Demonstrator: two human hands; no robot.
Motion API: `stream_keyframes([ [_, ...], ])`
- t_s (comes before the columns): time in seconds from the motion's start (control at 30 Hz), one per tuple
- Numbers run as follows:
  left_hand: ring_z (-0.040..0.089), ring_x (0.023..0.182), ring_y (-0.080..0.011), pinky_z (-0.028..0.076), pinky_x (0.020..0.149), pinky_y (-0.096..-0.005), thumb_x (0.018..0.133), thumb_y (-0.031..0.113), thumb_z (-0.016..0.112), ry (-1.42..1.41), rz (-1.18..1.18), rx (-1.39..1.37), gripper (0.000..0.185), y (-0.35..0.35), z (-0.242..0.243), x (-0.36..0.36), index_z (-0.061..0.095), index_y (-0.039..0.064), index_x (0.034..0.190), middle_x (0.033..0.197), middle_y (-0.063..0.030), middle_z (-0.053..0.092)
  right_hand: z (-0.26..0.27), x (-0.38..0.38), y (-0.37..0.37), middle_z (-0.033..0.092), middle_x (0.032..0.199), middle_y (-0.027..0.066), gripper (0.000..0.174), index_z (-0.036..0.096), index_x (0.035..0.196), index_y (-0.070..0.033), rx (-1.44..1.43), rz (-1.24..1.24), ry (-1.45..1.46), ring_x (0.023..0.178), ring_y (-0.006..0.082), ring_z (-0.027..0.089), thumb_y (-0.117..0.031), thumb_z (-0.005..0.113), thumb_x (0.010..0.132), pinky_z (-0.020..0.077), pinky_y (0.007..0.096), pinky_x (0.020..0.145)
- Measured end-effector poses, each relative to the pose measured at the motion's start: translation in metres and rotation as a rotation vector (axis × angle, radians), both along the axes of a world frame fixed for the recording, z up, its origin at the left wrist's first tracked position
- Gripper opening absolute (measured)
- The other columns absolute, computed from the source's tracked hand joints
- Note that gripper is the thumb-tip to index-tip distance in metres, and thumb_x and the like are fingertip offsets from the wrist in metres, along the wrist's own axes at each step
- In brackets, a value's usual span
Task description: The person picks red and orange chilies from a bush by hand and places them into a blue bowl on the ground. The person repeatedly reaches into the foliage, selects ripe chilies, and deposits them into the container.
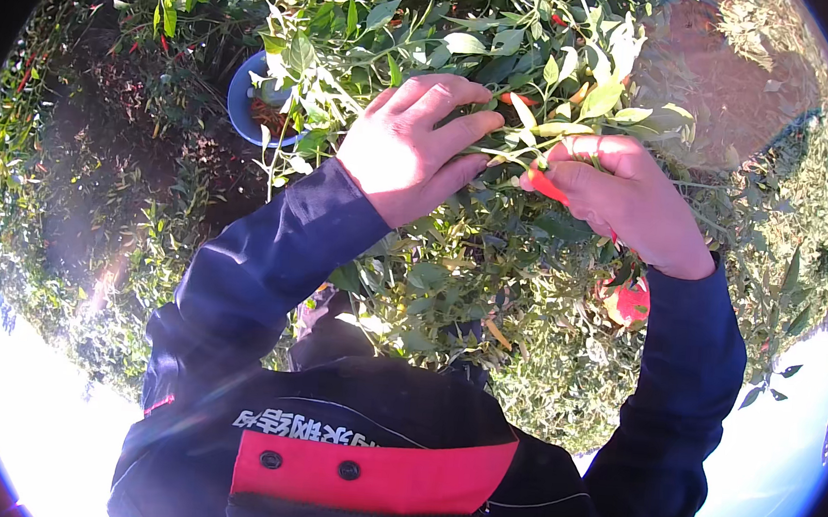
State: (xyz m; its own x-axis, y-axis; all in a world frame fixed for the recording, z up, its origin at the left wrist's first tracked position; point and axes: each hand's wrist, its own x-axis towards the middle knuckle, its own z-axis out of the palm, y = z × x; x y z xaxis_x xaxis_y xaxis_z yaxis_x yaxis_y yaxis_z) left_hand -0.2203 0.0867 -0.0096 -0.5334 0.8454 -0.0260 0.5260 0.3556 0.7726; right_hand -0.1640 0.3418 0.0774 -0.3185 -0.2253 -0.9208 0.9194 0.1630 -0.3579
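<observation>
Over a leafy chili pepper plant [431, 41], both my hands are at work close together. My left hand [419, 146] has its fingertips on a green stem; whether they pinch it is hard to tell. My right hand [616, 194] is closed on a red chili pepper [547, 186], its thumb against the fruit near the stalk. Yellow-green chili peppers [561, 129] stick out just above the right fingers. Another orange-red chili pepper [518, 100] shows beyond my left fingertips. The right palm and what it may hold are hidden.
A blue bowl-shaped container [240, 103] with red chilies inside stands at the left, partly under leaves. Beside my right forearm lies a red object [629, 302] among foliage. More chili plants cover the left side, and bare brown soil [705, 84] shows at the upper right.
</observation>
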Motion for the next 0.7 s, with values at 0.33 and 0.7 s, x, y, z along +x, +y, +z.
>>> stream_keyframes([
  [0.33,0.066,0.117,-0.03,0.055,0.1,-0.0416,0.09,0.014,0.077,-0.051,0.004,0.109,0.032,0.001,0.002,-0.004,0.074,0.006,0.121,0.121,-0.0093,0.071,-0.007,0.029,-0.019,0.04,0.062,-0.0101,0.041,0.072,0.109,0.001,-0.093,-0.414,-0.098,0.048,0.0015,0.03,-0.037,0.055,0.109,0.0242,0.022,0.046],
  [0.7,0.066,0.116,-0.0253,0.056,0.097,-0.0411,0.08,0.01,0.084,0.107,0.107,0.271,0.032,0.003,-0.007,0.001,0.078,0.013,0.111,0.118,-0.0017,0.072,0.003,0.031,-0.033,0.033,0.058,-0.0096,0.052,0.069,0.107,0.0,-0.137,-0.553,-0.196,0.043,0.002,0.025,-0.049,0.052,0.11,0.0216,0.0219,0.041],
])
